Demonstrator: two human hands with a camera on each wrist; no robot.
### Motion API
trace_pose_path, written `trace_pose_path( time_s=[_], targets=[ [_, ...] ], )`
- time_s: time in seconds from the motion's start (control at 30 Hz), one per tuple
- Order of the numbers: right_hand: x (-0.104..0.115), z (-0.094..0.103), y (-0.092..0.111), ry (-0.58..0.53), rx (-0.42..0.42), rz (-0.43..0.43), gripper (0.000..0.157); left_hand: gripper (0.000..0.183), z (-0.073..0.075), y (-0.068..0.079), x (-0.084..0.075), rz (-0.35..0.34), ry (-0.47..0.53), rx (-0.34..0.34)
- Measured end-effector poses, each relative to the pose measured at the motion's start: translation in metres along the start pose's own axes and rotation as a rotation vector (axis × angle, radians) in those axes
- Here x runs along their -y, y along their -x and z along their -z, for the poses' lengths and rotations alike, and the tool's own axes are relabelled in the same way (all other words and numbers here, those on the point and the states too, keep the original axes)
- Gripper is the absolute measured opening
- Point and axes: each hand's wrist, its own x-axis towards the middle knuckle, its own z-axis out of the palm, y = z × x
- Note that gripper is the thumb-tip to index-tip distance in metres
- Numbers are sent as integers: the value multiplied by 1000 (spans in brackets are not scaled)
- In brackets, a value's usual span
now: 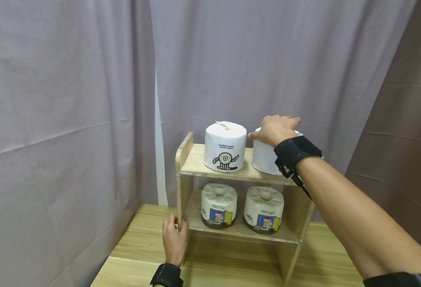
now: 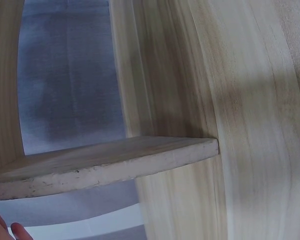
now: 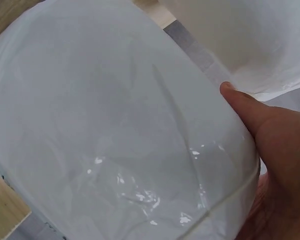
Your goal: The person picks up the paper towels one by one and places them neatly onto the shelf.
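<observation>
On the top board of a small wooden shelf (image 1: 186, 153), my right hand (image 1: 277, 129) grips a white wrapped toilet paper roll (image 1: 263, 157) from above. Its thumb (image 3: 247, 107) lies along the roll's side in the right wrist view, while the other fingers are mostly hidden behind the wrapper. Beside it stands another white toilet paper roll (image 1: 225, 145) with a cartoon figure printed on it. Low on the shelf's left side panel, my left hand (image 1: 174, 241) holds the edge near the lower board. Only its fingertips (image 2: 21, 232) show in the left wrist view.
Two cream toilet paper rolls, one on the left (image 1: 219, 205) and one on the right (image 1: 264, 209), stand on the lower board with colourful prints. The shelf rests on a wood-grain table (image 1: 138, 247). Grey curtains (image 1: 70, 99) hang behind and to the left.
</observation>
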Motion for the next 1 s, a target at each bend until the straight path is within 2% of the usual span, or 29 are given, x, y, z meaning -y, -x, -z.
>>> trace_pose_path(
  time_s=[0.23,0.43,0.67,1.0],
  targets=[
    [-2,-2,-3,-16,-7,-17,70,20,-1,1,-1,3,-12,10],
    [1,-9,-5,-53,-18,8,56,21,6,2,1,33,-27,3],
    [-2,-13,-7,-85,-63,20,43,19,5,2,1,21,-29,-7],
    [-11,-13,-4,-114,-85,95,40,20,2,-1,2,16,-32,-17]
  ],
)
